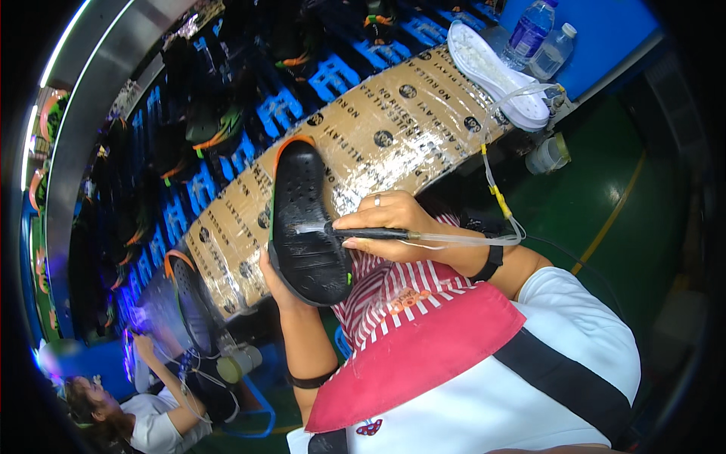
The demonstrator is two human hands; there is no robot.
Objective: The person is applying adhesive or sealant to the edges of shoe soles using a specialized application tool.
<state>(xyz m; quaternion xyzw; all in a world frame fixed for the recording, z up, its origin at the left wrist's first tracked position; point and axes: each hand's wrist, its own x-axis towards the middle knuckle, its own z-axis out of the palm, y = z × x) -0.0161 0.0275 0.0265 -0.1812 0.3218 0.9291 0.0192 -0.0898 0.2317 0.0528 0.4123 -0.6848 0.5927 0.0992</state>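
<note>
A black shoe sole [300, 189] with an orange edge at its toe is held tilted over the front of the work surface. My left hand [274, 274] grips it from underneath at the left side, its fingers mostly hidden behind the sole. In my right hand [393, 219], closed like a pen grip, is a black-handled glue brush [367, 234]. The brush's pale tip touches the sole's inner face near its middle, where a whitish wet streak shows. A clear tube [469, 240] runs from the handle's rear, past my right wrist.
Taped cardboard [412, 106] covers the bench. A white sole [499, 79] holding pale bits and two plastic bottles [529, 34] stand at the far right. Beyond runs a rack with blue holders [333, 78] and dark shoes. Another person [155, 416] works at lower left, near another black sole [190, 299].
</note>
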